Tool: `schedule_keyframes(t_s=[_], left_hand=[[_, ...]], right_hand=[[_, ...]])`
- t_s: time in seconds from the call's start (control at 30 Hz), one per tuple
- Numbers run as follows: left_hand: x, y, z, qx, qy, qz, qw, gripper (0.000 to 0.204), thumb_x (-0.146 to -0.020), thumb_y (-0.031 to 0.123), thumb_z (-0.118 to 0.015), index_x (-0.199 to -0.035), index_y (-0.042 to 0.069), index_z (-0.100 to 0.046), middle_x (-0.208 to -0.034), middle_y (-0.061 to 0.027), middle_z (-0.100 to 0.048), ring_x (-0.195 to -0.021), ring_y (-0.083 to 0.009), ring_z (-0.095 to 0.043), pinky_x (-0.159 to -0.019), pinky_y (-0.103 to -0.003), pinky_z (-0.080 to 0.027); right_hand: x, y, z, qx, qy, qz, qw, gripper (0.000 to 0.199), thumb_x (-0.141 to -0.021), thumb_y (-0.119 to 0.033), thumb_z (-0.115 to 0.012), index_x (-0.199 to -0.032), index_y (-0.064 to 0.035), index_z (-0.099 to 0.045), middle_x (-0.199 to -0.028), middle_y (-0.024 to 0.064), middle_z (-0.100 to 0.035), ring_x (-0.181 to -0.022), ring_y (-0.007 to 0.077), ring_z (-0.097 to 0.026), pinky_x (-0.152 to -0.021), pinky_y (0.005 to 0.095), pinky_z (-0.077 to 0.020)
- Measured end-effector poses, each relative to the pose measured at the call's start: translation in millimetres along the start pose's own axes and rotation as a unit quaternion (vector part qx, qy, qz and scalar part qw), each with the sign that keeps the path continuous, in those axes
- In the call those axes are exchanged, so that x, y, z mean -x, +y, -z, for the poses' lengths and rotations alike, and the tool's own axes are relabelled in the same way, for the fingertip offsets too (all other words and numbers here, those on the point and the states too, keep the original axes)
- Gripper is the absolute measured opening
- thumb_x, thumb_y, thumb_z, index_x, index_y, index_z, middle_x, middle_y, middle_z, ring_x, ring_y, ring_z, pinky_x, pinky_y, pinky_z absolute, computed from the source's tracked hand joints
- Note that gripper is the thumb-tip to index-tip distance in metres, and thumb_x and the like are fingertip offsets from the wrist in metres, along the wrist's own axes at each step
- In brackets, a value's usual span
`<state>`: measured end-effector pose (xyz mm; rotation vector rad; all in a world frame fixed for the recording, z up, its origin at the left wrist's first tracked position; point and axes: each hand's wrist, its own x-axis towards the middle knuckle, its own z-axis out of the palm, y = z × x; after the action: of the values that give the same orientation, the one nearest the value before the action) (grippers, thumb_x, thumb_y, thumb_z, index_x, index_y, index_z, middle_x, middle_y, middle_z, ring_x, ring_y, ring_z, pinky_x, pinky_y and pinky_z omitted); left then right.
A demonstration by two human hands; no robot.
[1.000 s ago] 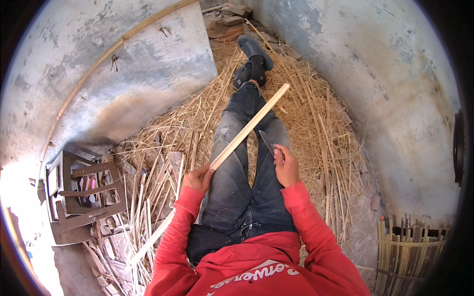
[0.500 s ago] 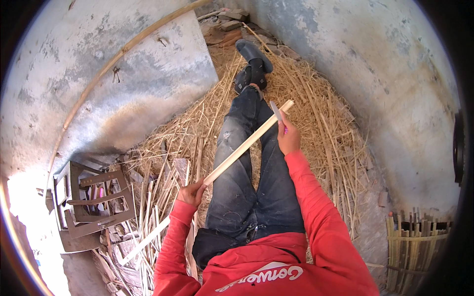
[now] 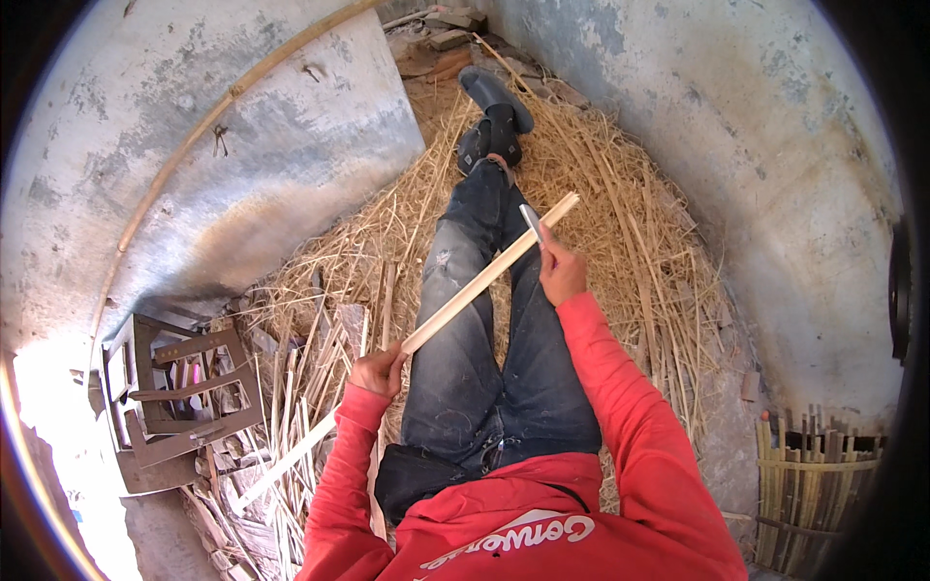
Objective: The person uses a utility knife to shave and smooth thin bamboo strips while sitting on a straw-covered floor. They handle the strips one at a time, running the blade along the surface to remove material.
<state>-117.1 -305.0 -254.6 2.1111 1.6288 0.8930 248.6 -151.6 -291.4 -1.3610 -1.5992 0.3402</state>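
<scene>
Red sleeves [image 3: 644, 426] are stretched forward from the body, the right one extended farther. By the left hand [image 3: 379, 369], the nearer to the body, a pale strip [image 3: 475, 284] is clamped, fingers closed round it. Ahead and to the right of that grip, the strip is held slantwise over the dark trousers [image 3: 455, 378], its long axis running from near left to far right; behind the grip, a pale length [image 3: 291, 465] is passed beneath the left forearm, and whether it is the same piece cannot be told. Just short of the strip's far end, on its right side, the right hand [image 3: 562, 271] is placed, closed on a knife [image 3: 530, 221] whose handle is mostly hidden. From that grip the blade is pointed forward and leftward, laid across the strip; whether its edge bites cannot be made out. Beyond the knife, dark footwear [image 3: 494, 97] is surrounded by straw-coloured fibres [image 3: 630, 261].
</scene>
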Motion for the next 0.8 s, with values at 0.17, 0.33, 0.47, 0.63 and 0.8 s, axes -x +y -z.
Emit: schedule_keyframes(t_s=[0.17, 0.33, 0.47, 0.63, 0.8], left_hand=[[-18, 23, -2, 0.0, -0.035, 0.044, 0.998, 0.024, -0.095, 0.015, -0.072, -0.112, -0.001, -0.076, -0.075, -0.022, -0.07, -0.064, -0.0335, -0.071, -0.058, -0.039, -0.054], [-15, 26, -23, 0.083, 0.017, 0.106, 0.991, 0.027, -0.095, 0.016, -0.075, -0.114, -0.003, -0.076, -0.088, -0.0242, -0.075, -0.077, -0.0274, -0.077, -0.069, -0.034, -0.059], [-14, 24, -25, 0.072, 0.029, 0.104, 0.992, 0.029, -0.095, 0.019, -0.074, -0.116, -0.001, -0.076, -0.093, -0.0238, -0.076, -0.082, -0.03, -0.078, -0.074, -0.036, -0.059], [-24, 38, -16, 0.043, 0.024, 0.08, 0.996, 0.026, -0.095, 0.027, -0.073, -0.109, 0.004, -0.077, -0.085, -0.023, -0.073, -0.078, -0.0391, -0.073, -0.067, -0.043, -0.058], [-42, 47, -11, -0.034, -0.042, 0.098, 0.994, 0.032, -0.094, 0.036, -0.074, -0.093, 0.004, -0.074, -0.079, -0.0234, -0.07, -0.074, -0.043, -0.07, -0.064, -0.047, -0.055]], right_hand=[[42, -46, -25, -0.056, -0.089, 0.089, 0.99, 0.043, -0.097, -0.01, -0.061, -0.139, -0.0195, -0.066, -0.079, 0.0216, -0.066, -0.068, 0.038, -0.066, -0.06, 0.0462, -0.0513], [67, -101, -33, -0.046, -0.207, 0.063, 0.975, 0.04, -0.098, -0.011, -0.061, -0.138, -0.013, -0.066, -0.074, 0.0176, -0.062, -0.065, 0.0328, -0.065, -0.062, 0.0424, -0.0525], [55, -80, -24, -0.066, -0.082, 0.024, 0.994, 0.036, -0.101, -0.015, -0.06, -0.136, -0.0126, -0.067, -0.078, 0.0192, -0.065, -0.068, 0.036, -0.066, -0.062, 0.0443, -0.0522], [39, -59, -2, -0.044, 0.011, -0.067, 0.997, 0.037, -0.105, -0.019, -0.057, -0.139, -0.0058, -0.062, -0.117, 0.0242, -0.071, -0.097, 0.0381, -0.073, -0.079, 0.0401, -0.0569], [40, -54, -6, -0.084, -0.011, -0.11, 0.99, 0.039, -0.104, -0.019, -0.059, -0.142, -0.0086, -0.061, -0.113, 0.0218, -0.073, -0.086, 0.0289, -0.073, -0.075, 0.0361, -0.0555]])
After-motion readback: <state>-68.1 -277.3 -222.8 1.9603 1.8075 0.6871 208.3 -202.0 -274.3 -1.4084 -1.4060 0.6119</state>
